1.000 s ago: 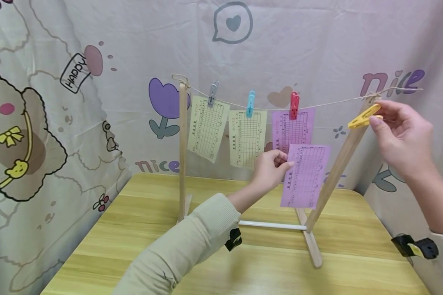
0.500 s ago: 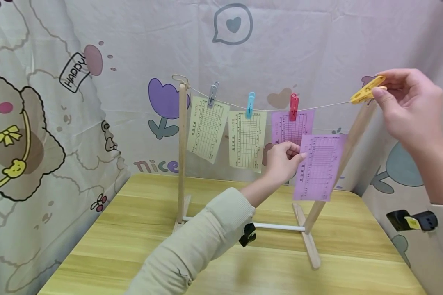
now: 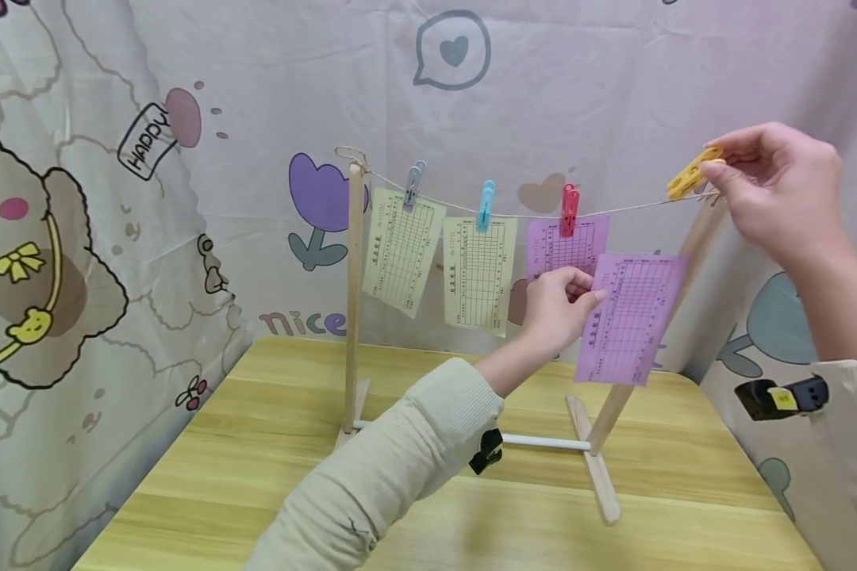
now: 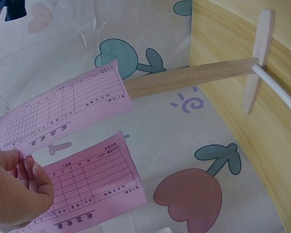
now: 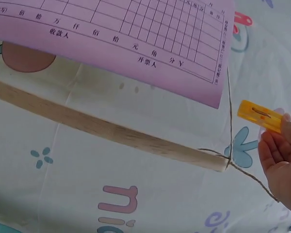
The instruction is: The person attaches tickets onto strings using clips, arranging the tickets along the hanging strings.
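My left hand (image 3: 560, 308) pinches the left edge of a loose purple printed form (image 3: 632, 321), which hangs below the string (image 3: 632, 209) and partly in front of the right post. My right hand (image 3: 778, 186) holds a yellow clothespin (image 3: 694, 173) between thumb and fingers, close to the string's right end. In the right wrist view the clothespin (image 5: 260, 115) stands beside the string, apart from the paper. A red clothespin (image 3: 569, 210) fastens another purple form (image 3: 553, 242) to the string; the left hand and the held sheet cover its lower part.
Blue (image 3: 485, 206) and grey (image 3: 413, 185) clothespins hold two pale yellow forms (image 3: 478, 277) farther left. The string runs between a left post (image 3: 354, 317) and a leaning right post (image 3: 614, 412), joined by a white rod (image 3: 546, 442) above the wooden table (image 3: 207, 444).
My left hand has carried the loose purple form up and to the right. My right hand has raised the yellow clothespin to the string's height and then shifted slightly left.
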A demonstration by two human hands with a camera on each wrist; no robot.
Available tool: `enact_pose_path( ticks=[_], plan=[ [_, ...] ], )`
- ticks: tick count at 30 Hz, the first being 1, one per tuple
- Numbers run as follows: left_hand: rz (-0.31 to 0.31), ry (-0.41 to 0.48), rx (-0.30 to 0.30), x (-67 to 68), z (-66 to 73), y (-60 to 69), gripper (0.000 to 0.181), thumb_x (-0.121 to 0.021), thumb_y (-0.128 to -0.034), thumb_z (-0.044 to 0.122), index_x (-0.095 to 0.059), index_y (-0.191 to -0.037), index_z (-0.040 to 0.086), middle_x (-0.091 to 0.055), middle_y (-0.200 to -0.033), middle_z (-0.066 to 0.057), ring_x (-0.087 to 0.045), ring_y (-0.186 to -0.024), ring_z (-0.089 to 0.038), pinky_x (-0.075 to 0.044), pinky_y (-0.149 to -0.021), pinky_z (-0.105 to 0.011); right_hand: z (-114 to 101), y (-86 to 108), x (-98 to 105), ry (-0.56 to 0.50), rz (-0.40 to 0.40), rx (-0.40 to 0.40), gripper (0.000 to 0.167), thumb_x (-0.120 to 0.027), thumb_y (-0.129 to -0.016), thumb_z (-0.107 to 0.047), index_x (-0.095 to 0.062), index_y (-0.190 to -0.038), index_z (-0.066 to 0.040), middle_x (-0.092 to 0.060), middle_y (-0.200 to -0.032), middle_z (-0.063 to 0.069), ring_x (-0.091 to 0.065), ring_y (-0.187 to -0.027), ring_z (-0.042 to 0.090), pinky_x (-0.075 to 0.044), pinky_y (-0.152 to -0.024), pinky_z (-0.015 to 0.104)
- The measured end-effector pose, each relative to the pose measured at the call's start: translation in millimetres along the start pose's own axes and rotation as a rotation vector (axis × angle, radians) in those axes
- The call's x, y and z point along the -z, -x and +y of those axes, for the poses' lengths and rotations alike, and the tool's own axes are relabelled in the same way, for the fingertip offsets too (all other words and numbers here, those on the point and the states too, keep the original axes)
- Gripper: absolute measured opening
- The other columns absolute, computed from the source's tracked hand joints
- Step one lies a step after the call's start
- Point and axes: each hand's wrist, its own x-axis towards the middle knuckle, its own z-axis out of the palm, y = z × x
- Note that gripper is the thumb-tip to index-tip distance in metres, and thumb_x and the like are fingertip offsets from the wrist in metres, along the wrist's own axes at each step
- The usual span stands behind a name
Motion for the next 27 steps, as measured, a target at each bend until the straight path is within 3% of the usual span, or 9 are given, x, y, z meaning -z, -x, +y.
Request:
enact_pose_path(
  ticks=[4,7,11,20,27],
  plan=[
    [0.007,-0.008,0.004,-0.7,1.3,-0.5,0.011,-0.069,-0.0833,0.015,-0.066,-0.086,0.005,-0.063,-0.072,-0.002,-0.046,-0.060,-0.001,-0.039,-0.054,-0.010,2,-2.5,2,0.058,-0.040,-0.019,0.026,-0.062,-0.086,-0.005,-0.058,-0.086,-0.031,-0.053,-0.076,-0.031,-0.051,-0.066,-0.013,-0.040,-0.061,-0.003],
    [0.015,-0.012,0.005,-1.9,2.0,-1.1,0.011,-0.069,-0.0831,0.015,-0.067,-0.086,0.005,-0.064,-0.073,-0.003,-0.046,-0.059,-0.001,-0.039,-0.054,-0.011,2,-4.2,2,0.147,-0.071,-0.030,0.014,-0.060,-0.088,-0.009,-0.064,-0.099,-0.016,-0.049,-0.076,-0.032,-0.049,-0.067,-0.014,-0.039,-0.061,-0.003],
    [0.032,-0.033,0.005,-4.3,2.4,-2.8,0.011,-0.069,-0.0832,0.017,-0.067,-0.086,0.007,-0.065,-0.073,-0.001,-0.047,-0.060,-0.001,-0.039,-0.054,-0.011,1,-6.9,2,0.248,-0.118,-0.048,0.029,-0.058,-0.090,-0.014,-0.058,-0.113,0.004,-0.045,-0.077,-0.032,-0.046,-0.067,-0.015,-0.038,-0.059,-0.003],
    [0.066,0.019,0.001,-12.5,1.5,-9.8,0.011,-0.069,-0.0828,0.013,-0.067,-0.087,0.004,-0.066,-0.076,-0.005,-0.046,-0.060,-0.001,-0.040,-0.055,-0.009,4,-11.2,-2,0.320,-0.199,-0.045,0.030,-0.058,-0.090,-0.015,-0.058,-0.113,0.004,-0.052,-0.080,-0.023,-0.044,-0.065,-0.016,-0.036,-0.057,0.000],
    [0.100,0.005,0.008,-18.3,4.3,-16.8,0.011,-0.069,-0.0827,0.014,-0.068,-0.088,0.004,-0.067,-0.077,-0.004,-0.047,-0.060,0.000,-0.040,-0.055,-0.009,6,-9.6,-1,0.356,-0.195,-0.021,0.028,-0.057,-0.091,-0.015,-0.059,-0.113,0.003,-0.056,-0.084,-0.010,-0.042,-0.065,-0.017,-0.034,-0.057,0.001]
  ],
)
